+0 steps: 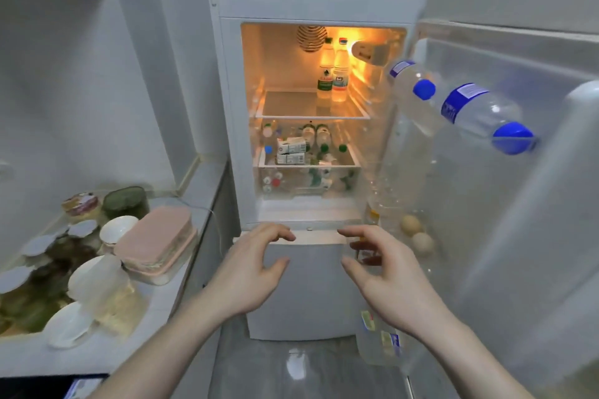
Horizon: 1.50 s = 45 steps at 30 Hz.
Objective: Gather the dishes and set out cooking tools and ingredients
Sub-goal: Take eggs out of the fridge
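Observation:
A small white fridge [233, 107] stands ahead with its upper door [505, 172] swung open to the right and its light on. Two bottles [334, 74] stand on the glass shelf. Below them lie small cartons [291, 149] and several more bottles in a clear drawer [308, 178]. Two eggs [416, 235] sit in the door rack. My left hand [252, 272] and my right hand [385, 275] hover side by side in front of the closed lower door [308, 288], fingers loosely curled, holding nothing.
On the left counter [181, 298] sit a pink lidded box [158, 244], white bowls [118, 230], clear lidded cups [97, 282] and a green container [126, 202]. Two blue-capped water bottles [470, 107] lie in the door's upper rack, close to my right.

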{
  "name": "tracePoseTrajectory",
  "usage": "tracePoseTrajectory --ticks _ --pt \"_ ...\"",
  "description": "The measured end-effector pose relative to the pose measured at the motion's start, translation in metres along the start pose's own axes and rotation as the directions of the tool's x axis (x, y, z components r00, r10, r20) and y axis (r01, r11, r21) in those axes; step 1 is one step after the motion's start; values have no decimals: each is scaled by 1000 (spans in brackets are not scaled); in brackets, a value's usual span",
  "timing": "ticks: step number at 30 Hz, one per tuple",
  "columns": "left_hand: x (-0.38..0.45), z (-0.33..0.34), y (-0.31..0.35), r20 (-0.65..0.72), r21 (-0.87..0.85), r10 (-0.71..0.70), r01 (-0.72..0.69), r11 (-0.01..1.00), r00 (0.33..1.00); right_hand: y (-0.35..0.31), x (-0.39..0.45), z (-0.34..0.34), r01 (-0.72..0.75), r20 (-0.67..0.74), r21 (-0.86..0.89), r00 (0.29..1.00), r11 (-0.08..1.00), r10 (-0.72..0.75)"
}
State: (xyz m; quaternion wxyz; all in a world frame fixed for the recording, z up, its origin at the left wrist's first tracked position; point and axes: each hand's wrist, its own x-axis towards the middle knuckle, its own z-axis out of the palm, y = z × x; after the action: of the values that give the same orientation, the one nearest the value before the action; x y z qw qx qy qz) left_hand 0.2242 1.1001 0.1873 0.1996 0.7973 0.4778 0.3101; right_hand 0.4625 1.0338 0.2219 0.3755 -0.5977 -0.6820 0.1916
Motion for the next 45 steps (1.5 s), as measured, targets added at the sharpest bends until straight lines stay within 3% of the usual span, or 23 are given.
tracePoseTrajectory --ticks 7,13,22,27,30,34,39,45 --pt "83 56 47 110 -53 170 -165 985 979 47 20 -31 -136 -247 -149 964 979 96" --pt "140 97 80 227 23 316 -330 944 921 66 25 -24 -227 -275 -130 944 965 185" --pt "189 131 118 480 160 348 -471 868 805 83 30 -29 -415 -294 -111 882 903 369" --pt "203 150 126 549 120 373 -512 851 748 97 33 -34 -524 -353 -147 820 839 450" --pt "204 158 127 544 94 392 -518 850 742 101 33 -38 -563 -392 -152 789 812 474" --pt "198 161 119 424 6 450 -499 866 786 103 33 -40 -587 -431 -164 766 793 477" --pt "192 142 97 269 -117 424 -407 906 865 100 33 -37 -580 -463 -248 774 776 431" --pt "174 100 58 194 -168 349 -319 933 917 96 38 -33 -571 -410 -352 806 741 426"
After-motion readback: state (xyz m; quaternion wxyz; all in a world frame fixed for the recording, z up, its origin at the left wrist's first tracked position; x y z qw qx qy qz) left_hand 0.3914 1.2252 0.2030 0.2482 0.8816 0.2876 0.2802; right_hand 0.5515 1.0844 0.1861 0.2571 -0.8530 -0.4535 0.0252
